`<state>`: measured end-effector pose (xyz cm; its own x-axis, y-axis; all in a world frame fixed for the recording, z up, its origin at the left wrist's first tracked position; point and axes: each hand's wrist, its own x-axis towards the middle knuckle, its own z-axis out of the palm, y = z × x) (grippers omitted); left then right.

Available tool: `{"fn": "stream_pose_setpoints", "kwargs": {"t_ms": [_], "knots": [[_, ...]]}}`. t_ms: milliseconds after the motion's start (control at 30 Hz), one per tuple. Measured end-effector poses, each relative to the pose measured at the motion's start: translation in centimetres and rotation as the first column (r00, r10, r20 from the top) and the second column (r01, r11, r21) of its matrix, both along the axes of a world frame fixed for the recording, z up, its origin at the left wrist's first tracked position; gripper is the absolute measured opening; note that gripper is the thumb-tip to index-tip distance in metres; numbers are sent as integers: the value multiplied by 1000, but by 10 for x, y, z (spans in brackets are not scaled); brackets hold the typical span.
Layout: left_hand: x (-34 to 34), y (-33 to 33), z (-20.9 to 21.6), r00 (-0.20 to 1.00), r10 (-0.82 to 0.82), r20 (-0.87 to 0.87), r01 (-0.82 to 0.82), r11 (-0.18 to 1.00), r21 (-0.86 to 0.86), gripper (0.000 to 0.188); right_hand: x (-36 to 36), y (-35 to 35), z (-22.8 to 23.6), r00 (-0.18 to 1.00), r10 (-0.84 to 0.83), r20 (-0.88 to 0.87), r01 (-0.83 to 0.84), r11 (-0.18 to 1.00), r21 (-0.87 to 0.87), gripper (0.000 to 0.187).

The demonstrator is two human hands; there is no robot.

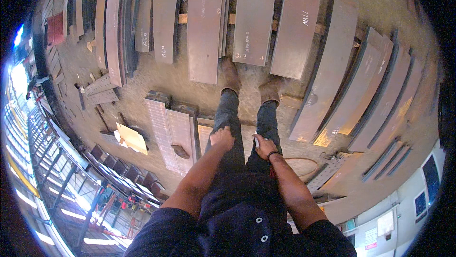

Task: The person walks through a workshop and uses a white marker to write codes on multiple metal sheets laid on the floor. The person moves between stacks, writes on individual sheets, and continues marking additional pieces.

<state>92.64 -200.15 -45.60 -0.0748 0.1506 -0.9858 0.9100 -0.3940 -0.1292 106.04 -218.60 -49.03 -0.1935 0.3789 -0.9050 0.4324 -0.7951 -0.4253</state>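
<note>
My left hand (222,138) is closed, its fingers curled in against my left trouser leg. Whatever it may hold is hidden. Over my right thigh, my right hand (267,148) is closed around a small white stick-like piece (257,140), which pokes out by the thumb. A dark bracelet (273,153) circles that wrist. Ahead of my boots (231,77) lie long flat steel plates (251,24) with white handwritten marks. Both hands are apart from the plates.
Stacked steel plates (327,62) run along the right, above a concrete floor. Wooden battens (184,18) lie beneath the row ahead. At left are shorter plates (164,124), a cardboard piece (131,138) and perforated plates (101,87). A thin hose or cable (311,160) curves near my right side.
</note>
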Motion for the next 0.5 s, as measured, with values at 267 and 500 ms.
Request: {"fn": "stream_pose_setpoints", "kwargs": {"t_ms": [267,500], "knots": [[-15,7,0,994,103,41,-104,994,36,50,-3,23,4,994,105,10,-104,990,-101,60],[-34,12,0,981,163,104,-169,984,51,46,-15,33,4,984,168,60,-161,981,-106,65]]}}
